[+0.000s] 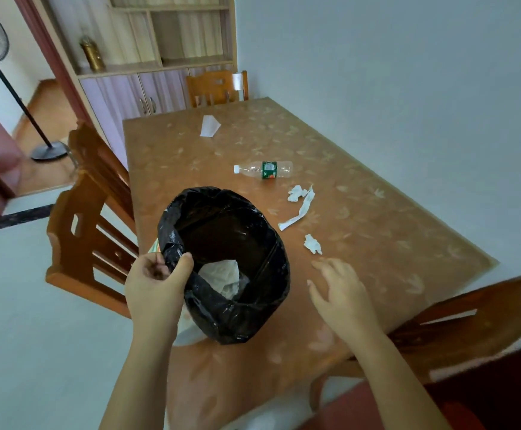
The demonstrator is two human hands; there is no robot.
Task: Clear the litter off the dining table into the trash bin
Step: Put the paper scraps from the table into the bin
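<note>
My left hand (155, 285) grips the near-left rim of the trash bin (271, 293), which is lined with a black bag and held over the table's left edge. White crumpled paper (223, 279) lies inside it. My right hand (338, 290) hovers open over the brown dining table (392, 243), just below a small crumpled tissue (312, 244). Farther off lie a long paper strip (299, 212), another crumpled tissue (296, 193), an empty plastic bottle (264, 169) on its side and a folded white paper (209, 126).
Wooden chairs stand at the table's left side (88, 218), at its far end (217, 86) and at the near right (476, 324). A cabinet (147, 85) and a standing fan (20, 97) are behind, to the left. A white wall runs along the table's right side.
</note>
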